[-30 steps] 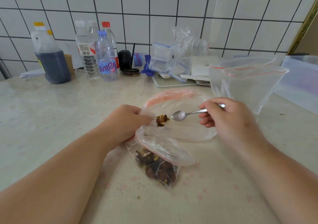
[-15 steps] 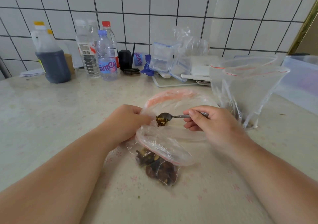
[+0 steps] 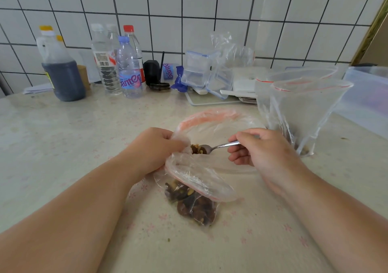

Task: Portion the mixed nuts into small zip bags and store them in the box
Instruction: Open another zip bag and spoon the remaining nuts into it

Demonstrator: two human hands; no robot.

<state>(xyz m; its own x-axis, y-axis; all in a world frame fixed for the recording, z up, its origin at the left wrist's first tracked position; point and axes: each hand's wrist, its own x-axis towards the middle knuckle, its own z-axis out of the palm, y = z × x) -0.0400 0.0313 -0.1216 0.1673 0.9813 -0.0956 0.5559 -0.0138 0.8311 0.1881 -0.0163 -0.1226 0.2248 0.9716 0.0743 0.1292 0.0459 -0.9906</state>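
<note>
Nearest me, a small clear zip bag (image 3: 195, 201) of mixed brown nuts lies on the pale flowered surface (image 3: 63, 138). My left hand (image 3: 153, 148) pinches its mouth open; my right hand (image 3: 258, 151) grips a loaded metal spoon (image 3: 212, 147) there. Farther back, a clear bottle (image 3: 129, 69) reads "Ganten".

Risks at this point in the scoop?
1. The spoon is heaped with nuts at the small zip bag mouth; tipping it could spill some onto the table.
2. Only the left hand holds the floppy mouth open; it may fold shut.
</note>
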